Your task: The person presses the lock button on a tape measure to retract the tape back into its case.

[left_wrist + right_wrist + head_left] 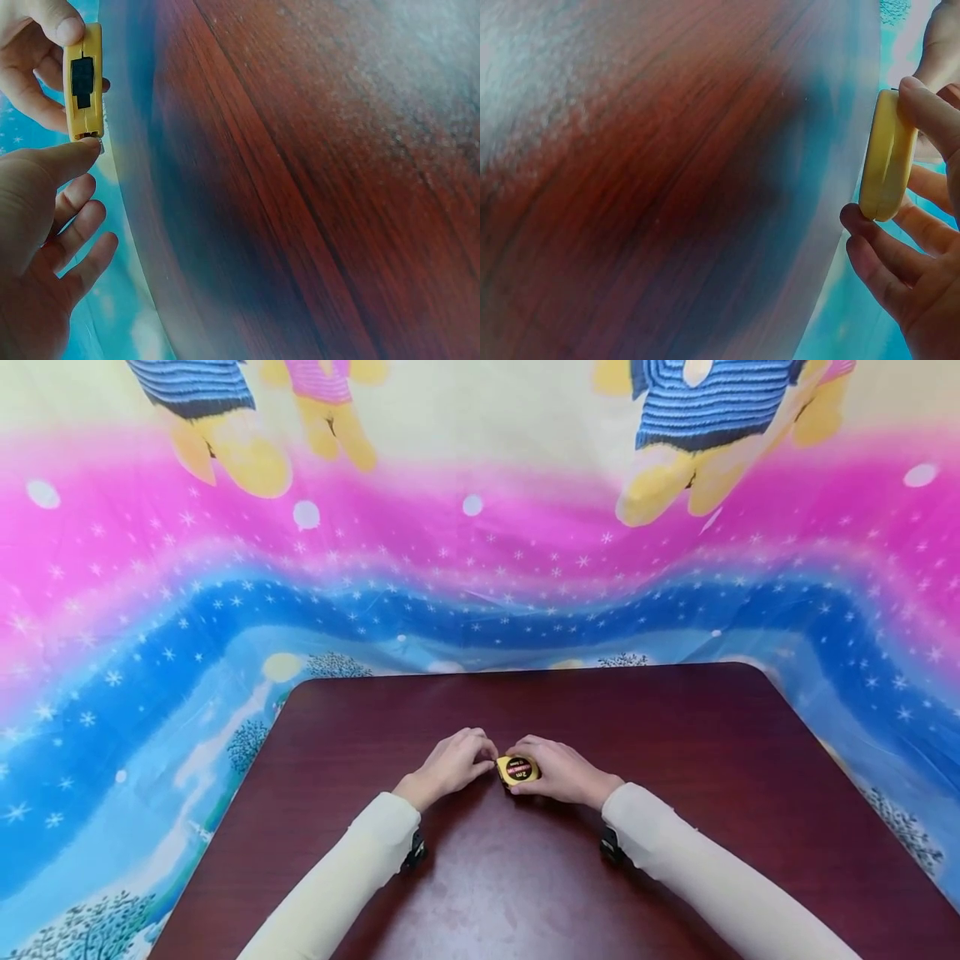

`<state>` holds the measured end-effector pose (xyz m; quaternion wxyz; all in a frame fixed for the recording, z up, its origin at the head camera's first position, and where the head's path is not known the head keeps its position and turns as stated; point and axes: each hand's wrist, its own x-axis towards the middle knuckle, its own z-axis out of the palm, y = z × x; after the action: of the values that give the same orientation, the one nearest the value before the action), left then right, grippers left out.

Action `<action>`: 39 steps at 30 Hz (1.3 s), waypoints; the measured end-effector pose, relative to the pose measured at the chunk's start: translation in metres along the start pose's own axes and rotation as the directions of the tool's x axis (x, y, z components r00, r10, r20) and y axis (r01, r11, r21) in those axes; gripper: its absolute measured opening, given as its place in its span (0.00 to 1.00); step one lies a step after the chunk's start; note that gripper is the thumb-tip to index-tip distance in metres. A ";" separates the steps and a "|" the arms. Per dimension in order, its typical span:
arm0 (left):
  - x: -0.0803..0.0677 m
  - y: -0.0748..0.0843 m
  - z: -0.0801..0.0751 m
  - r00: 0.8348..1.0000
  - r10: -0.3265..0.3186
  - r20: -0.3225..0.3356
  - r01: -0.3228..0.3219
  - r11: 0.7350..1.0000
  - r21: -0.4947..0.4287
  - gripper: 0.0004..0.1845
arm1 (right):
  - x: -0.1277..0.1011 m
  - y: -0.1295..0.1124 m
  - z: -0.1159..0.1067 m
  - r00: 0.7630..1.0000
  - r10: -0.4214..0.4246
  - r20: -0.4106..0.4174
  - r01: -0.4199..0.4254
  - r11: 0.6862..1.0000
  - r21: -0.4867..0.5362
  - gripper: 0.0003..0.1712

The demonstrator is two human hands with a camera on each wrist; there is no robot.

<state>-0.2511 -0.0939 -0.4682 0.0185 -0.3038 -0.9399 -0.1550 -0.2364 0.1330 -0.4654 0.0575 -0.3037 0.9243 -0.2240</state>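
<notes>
A yellow tape measure point(518, 770) with a round black label marked 2m is held above the table between the two hands. My right hand point(564, 771) grips its case, thumb on the near side and fingers on the far side. At the tape's mouth, the left hand point(455, 762) pinches the small metal end tab with thumb and forefinger. The left wrist view shows the case point(84, 82) edge-on, its black lock button facing the camera, with no length of blade visibly drawn out. Seen from the right wrist, the plain back edge of the case point(887, 157) rests among the right fingers.
The dark red-brown wooden table point(517, 885) has rounded far corners and a glossy patch near the front. Behind and beside it hangs a pink and blue printed cloth point(465, 568) with bears and snowflakes. Both forearms wear pale sleeves with black wrist straps.
</notes>
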 end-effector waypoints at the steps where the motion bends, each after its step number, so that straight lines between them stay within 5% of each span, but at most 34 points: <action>1: 0.000 0.000 0.000 1.000 -0.001 -0.001 0.001 1.000 0.002 0.04 | 0.000 0.000 0.001 1.000 -0.003 -0.001 0.003 1.000 0.000 0.31; 28: -0.005 -0.003 0.001 0.999 0.029 -0.029 -0.028 0.999 0.039 0.04 | 0.005 -0.007 0.005 0.998 -0.059 -0.013 0.059 0.998 0.024 0.31; 39: -0.006 0.003 0.000 0.998 0.038 -0.045 -0.036 0.999 0.026 0.07 | -0.002 -0.009 0.000 1.000 -0.016 0.007 0.016 0.999 0.032 0.30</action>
<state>-0.2448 -0.0953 -0.4686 0.0465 -0.3173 -0.9353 -0.1498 -0.2302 0.1277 -0.4610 0.0636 -0.3111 0.9179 -0.2380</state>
